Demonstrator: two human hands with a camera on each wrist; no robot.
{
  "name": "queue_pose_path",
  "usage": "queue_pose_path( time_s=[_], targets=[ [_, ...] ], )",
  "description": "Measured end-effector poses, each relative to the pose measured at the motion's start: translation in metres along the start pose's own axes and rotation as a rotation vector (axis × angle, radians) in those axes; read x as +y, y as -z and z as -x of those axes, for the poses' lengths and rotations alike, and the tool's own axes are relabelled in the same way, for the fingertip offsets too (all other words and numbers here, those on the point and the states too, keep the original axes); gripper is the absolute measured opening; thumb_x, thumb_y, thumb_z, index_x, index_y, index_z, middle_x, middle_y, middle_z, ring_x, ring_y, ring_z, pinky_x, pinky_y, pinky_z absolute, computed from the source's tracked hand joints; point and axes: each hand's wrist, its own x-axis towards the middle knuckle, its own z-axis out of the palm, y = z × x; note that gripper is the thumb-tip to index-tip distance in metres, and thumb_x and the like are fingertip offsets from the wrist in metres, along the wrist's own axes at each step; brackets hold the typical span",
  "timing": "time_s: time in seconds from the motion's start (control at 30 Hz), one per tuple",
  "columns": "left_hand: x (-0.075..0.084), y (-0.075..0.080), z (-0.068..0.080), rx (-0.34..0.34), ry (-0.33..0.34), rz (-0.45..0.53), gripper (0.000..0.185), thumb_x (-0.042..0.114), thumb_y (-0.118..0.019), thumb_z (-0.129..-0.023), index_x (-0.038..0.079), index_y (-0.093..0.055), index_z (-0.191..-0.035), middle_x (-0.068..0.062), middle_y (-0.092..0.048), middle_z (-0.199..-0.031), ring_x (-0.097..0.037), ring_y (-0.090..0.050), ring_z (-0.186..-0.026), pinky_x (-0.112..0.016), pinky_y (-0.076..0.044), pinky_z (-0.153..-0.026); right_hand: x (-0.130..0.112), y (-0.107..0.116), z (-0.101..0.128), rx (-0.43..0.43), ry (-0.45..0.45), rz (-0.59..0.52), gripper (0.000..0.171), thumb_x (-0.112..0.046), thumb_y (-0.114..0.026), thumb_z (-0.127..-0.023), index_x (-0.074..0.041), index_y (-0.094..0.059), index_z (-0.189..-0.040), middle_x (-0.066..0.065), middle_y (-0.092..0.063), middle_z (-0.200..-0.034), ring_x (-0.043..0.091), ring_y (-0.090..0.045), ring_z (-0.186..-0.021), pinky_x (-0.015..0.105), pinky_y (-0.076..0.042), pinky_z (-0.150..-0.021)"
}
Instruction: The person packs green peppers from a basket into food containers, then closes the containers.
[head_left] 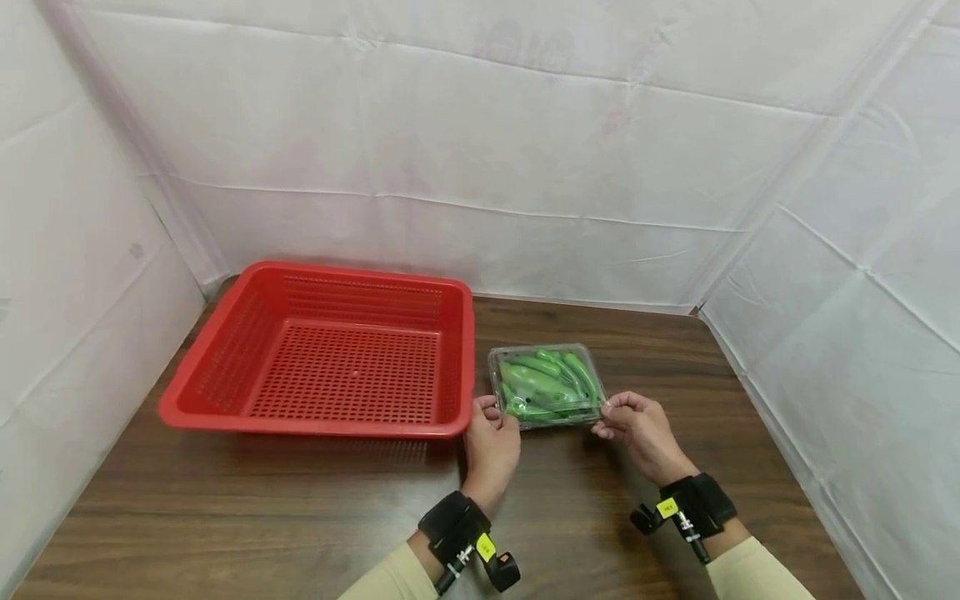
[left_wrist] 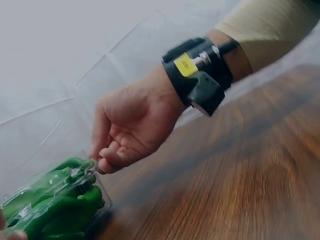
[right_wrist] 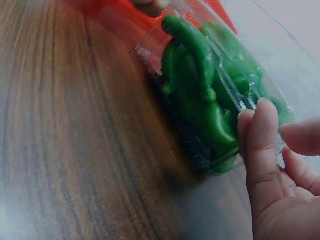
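The clear clamshell box of green peppers (head_left: 546, 385) sits on the brown wooden table (head_left: 300, 517), just right of the red perforated basket (head_left: 330, 354) and close to its near corner. I see my left hand (head_left: 491, 442) pinching the box's near left corner and my right hand (head_left: 641, 429) pinching its near right corner (fingertips (right_wrist: 260, 130) on the lid's edge), both wrists wearing black camera straps.

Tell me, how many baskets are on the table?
1. The red basket sits at the table's left, beside the clear pack of green peppers both hands hold.
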Motion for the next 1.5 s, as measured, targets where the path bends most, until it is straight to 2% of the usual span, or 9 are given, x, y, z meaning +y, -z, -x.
queue_pose_path(
  time_s=[0.2,0.37,0.63,0.77,1.0,1.5],
  targets=[
    [0.0032,0.0031,0.001,-0.018,0.106,0.01,0.027,0.0,-0.06,-0.088,-0.003,-0.057,-0.115,-0.012,-0.064,-0.092,-0.017,-0.057,-0.075,-0.028,-0.045,-0.066,-0.0044,0.0018,0.0014,0.006,-0.056,-0.038,0.018,0.002,-0.058,-0.101,-0.01,-0.062,-0.088,0.001,-0.068,-0.084,0.013,-0.074,-0.076,0.025,-0.061,-0.075],
    [0.0055,0.004,0.0002,-0.062,0.159,0.096,0.027,-0.005,-0.059,-0.092,-0.003,-0.055,-0.119,-0.01,-0.062,-0.09,-0.016,-0.06,-0.072,-0.027,-0.048,-0.065,-0.0038,0.0033,0.0016,-0.011,-0.074,-0.065,0.024,0.006,-0.052,-0.101,-0.009,-0.061,-0.086,0.001,-0.063,-0.087,0.015,-0.074,-0.081,0.028,-0.062,-0.081],
    [0.0033,0.0026,-0.0019,-0.049,0.16,0.14,0.024,-0.008,-0.06,-0.093,-0.006,-0.055,-0.117,-0.01,-0.062,-0.086,-0.012,-0.061,-0.066,-0.025,-0.051,-0.064,-0.0047,0.0031,0.0021,0.004,-0.09,-0.059,0.023,0.007,-0.052,-0.101,-0.008,-0.059,-0.086,0.002,-0.061,-0.09,0.014,-0.074,-0.083,0.025,-0.061,-0.081],
    [0.002,0.0014,-0.0013,-0.044,0.155,0.138,0.023,-0.007,-0.058,-0.093,-0.006,-0.055,-0.117,-0.009,-0.062,-0.085,-0.012,-0.061,-0.065,-0.025,-0.049,-0.063,-0.005,0.0012,0.0018,0.034,-0.108,-0.073,0.017,0.011,-0.053,-0.099,-0.006,-0.054,-0.094,0.001,-0.062,-0.086,0.012,-0.073,-0.078,0.022,-0.06,-0.075],
    [0.0012,-0.0011,-0.0038,-0.03,0.148,0.149,0.022,-0.005,-0.057,-0.094,-0.004,-0.055,-0.116,-0.007,-0.061,-0.086,-0.017,-0.063,-0.071,-0.025,-0.048,-0.063,-0.0052,-0.0022,-0.0005,0.058,-0.11,-0.049,0.02,0.012,-0.054,-0.097,-0.003,-0.046,-0.106,0.001,-0.062,-0.084,0.012,-0.072,-0.074,0.022,-0.059,-0.071],
    [-0.0018,-0.0042,-0.0052,-0.046,0.174,0.184,0.021,-0.003,-0.056,-0.095,-0.003,-0.055,-0.117,-0.007,-0.06,-0.091,-0.014,-0.06,-0.071,-0.026,-0.048,-0.067,-0.0005,0.0041,-0.0006,0.042,-0.104,-0.008,0.015,0.007,-0.053,-0.1,-0.007,-0.048,-0.102,0.002,-0.065,-0.085,0.011,-0.071,-0.073,0.022,-0.058,-0.069]
  ],
)
